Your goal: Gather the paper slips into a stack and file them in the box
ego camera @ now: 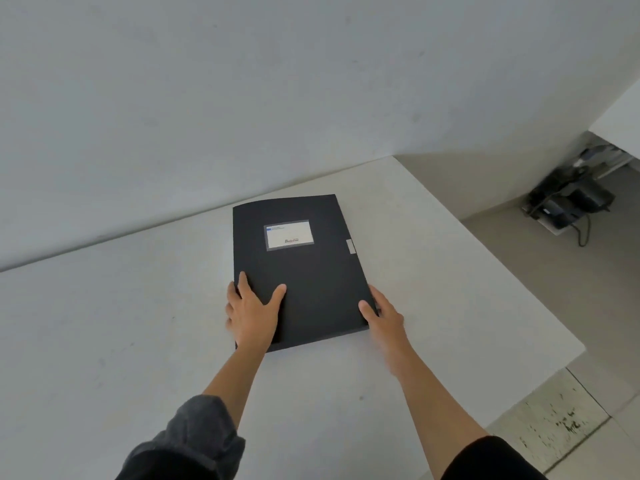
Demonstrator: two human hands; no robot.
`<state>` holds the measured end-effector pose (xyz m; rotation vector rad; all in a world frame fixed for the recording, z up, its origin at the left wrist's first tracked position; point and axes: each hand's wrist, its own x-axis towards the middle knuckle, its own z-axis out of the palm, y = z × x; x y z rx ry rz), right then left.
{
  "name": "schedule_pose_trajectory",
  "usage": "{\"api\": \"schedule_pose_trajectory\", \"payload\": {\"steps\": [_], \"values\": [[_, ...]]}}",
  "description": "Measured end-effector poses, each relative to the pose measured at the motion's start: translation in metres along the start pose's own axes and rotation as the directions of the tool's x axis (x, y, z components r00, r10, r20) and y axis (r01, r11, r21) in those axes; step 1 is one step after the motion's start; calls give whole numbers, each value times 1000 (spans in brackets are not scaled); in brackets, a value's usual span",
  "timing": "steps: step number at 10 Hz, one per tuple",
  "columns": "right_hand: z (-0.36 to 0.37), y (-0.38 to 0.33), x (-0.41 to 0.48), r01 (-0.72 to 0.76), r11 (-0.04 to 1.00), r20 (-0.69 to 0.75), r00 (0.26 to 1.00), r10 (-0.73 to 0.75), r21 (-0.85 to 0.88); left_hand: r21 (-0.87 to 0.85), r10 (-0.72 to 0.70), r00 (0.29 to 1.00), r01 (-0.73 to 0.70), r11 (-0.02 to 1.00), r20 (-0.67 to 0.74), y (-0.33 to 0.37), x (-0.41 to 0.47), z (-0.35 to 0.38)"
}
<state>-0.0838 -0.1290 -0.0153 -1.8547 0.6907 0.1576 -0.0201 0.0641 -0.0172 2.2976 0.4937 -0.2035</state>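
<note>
Head view: clasping black file box [298,271] between left hand [251,311] and right hand [381,315], thumbs on lid, fingers curling over side edges. Lying closed on white table [104,341]. Not seeing paper slips. Possibly risking skidding away from both hands if tugging against latch tab [350,246] beyond right hand.

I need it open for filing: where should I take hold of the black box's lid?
Likely at its right long edge by the pale tab, reaching from the right: the black box lies flat and closed, and the tab seems to mark the opening side.
</note>
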Motion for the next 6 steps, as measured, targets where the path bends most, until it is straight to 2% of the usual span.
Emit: {"api": "schedule_pose_trajectory", "payload": {"steps": [1,2,3,4,5,6], "values": [[25,-21,-13,41,993,122,991,-54,110,-204,-77,991,52,978,-113,-24,2,-32],[63,-35,-18,60,998,176,982,-63,21,-293,-151,973,96,951,-174,-57,-7,-62],[101,-51,-17,69,997,94,993,-71,31,-302,-103,987,62,951,-121,-85,0,-92],[126,-68,-20,2,996,58,998,-7,87,-212,-11,999,21,977,48,-104,23,-120],[140,-72,-21,-70,995,119,991,61,77,-14,6,988,-3,1000,155,-115,48,-142],[148,-79,-30,-62,997,164,985,54,47,243,22,991,-55,969,134,-117,64,-159]]}}
